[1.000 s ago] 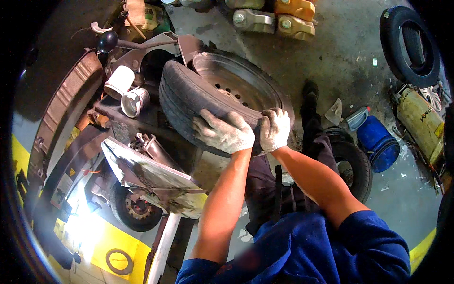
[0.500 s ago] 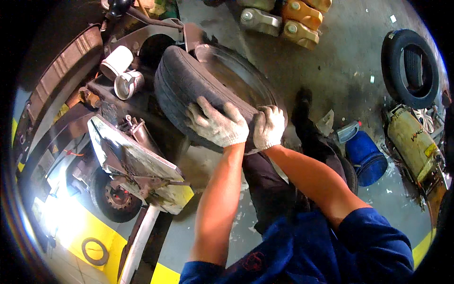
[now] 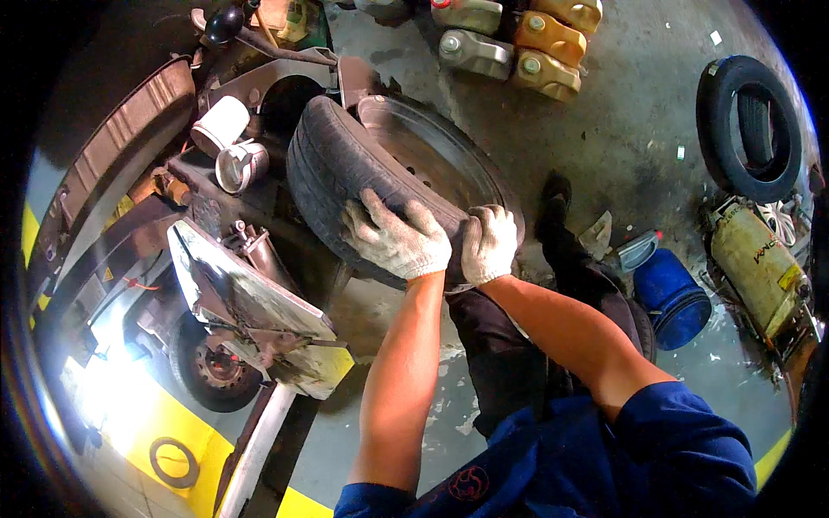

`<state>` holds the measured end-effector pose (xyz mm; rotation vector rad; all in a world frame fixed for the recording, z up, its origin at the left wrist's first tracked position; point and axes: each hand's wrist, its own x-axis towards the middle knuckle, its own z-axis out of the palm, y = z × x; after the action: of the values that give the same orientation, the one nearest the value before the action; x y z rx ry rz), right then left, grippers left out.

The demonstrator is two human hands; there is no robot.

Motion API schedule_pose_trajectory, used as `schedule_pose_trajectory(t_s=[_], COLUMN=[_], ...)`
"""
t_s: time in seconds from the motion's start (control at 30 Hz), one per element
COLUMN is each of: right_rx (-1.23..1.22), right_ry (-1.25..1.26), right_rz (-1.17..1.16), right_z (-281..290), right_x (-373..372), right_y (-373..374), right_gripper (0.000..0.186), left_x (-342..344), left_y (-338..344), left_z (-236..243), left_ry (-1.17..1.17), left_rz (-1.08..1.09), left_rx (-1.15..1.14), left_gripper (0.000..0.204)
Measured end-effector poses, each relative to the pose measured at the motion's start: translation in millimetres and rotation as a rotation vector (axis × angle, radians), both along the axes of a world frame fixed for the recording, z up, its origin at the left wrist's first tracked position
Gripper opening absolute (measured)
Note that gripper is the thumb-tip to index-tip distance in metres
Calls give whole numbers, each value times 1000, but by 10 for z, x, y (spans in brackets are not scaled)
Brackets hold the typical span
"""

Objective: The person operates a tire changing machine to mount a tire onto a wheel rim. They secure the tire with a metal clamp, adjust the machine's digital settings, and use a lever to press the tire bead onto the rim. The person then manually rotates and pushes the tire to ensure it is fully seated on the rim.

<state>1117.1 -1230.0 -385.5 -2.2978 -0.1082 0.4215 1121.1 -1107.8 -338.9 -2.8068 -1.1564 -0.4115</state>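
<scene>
A worn black tyre (image 3: 332, 164) stands tilted in front of me, with a dull metal rim (image 3: 449, 155) inside it. My left hand (image 3: 399, 237), in a white knit glove, presses on the tread with its fingers spread. Close beside it, my gloved right hand (image 3: 490, 246) is closed over the tyre's near edge, fingers curled. The fingertips of that hand are partly hidden by the curl. Behind the tyre is the dark metal body of a machine (image 3: 246, 91), with a round hole next to the wheel.
Left of the tyre are two white tubs (image 3: 221, 126) and a scuffed, tilted panel (image 3: 250, 293). Several plastic jugs (image 3: 548, 39) stand at the far side. To the right are a blue bucket (image 3: 672, 298), loose tyres (image 3: 717, 155) and a yellowish cylindrical tank (image 3: 751, 263).
The surroundings sit slightly lower in the picture and the rim shows a little more. Both hands keep their places on the tyre.
</scene>
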Motion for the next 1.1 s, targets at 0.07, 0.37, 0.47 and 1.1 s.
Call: schedule_pose_trajectory(t_s=[0.07,0.37,0.47,1.1], right_rx=[5,69,162,290], right_ry=[-5,38,192,-331], right_rz=[9,10,-19,653], right_z=[-11,32,-85,1783], right_x=[-5,48,191,3574], right_y=[-9,-43,-130,2715], right_gripper=[17,17,19,32], left_x=[6,-1,-6,170], left_y=[0,7,15,40], left_z=[19,30,12,17], left_ry=[10,27,30,27], left_rz=[-8,-38,-46,8], left_rx=[7,7,8,-59], left_gripper=[60,63,64,74])
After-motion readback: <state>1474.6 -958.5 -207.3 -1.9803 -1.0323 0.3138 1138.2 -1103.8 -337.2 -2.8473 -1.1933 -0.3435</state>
